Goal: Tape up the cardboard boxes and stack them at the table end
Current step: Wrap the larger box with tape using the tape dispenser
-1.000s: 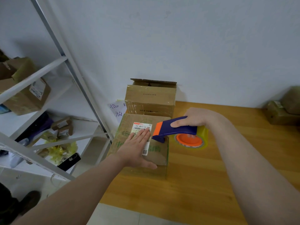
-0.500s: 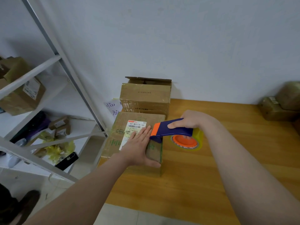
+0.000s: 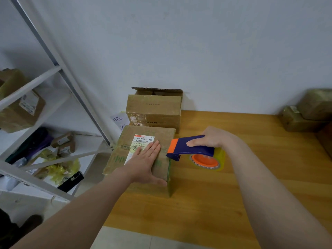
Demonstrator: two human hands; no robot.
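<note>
Hands are apart, each on a separate item. My left hand (image 3: 143, 164) lies flat, palm down, fingers straight and together, on top of the front box (image 3: 125, 139). The thumb is spread along the near edge of the lid. The fingertips overlap the lower corner of a white shipping label (image 3: 143, 140) with a red header and a barcode.

My right hand (image 3: 213, 139) grips the dark blue handle of the tape dispenser (image 3: 190, 148), right of centre in the frame, with the fingers curled over its top. The orange-collared nose of the dispenser points left and meets the upper right edge of the front box; I cannot tell whether it is actually touching. The tape roll (image 3: 206, 160), clear on an orange hub, sits under the handle just above the tabletop (image 3: 215, 203).

The front box rests at the left end of the wooden tabletop, flaps down. The rear box (image 3: 154, 108) stands directly behind it against the wall (image 3: 197, 51), with one top flap raised.

Wrapped parcels (image 3: 305, 115) lie at the right edge of the frame. A white shelf rack (image 3: 59, 69) fills the left side and holds cartons and a dark phone (image 3: 71, 181).
</note>
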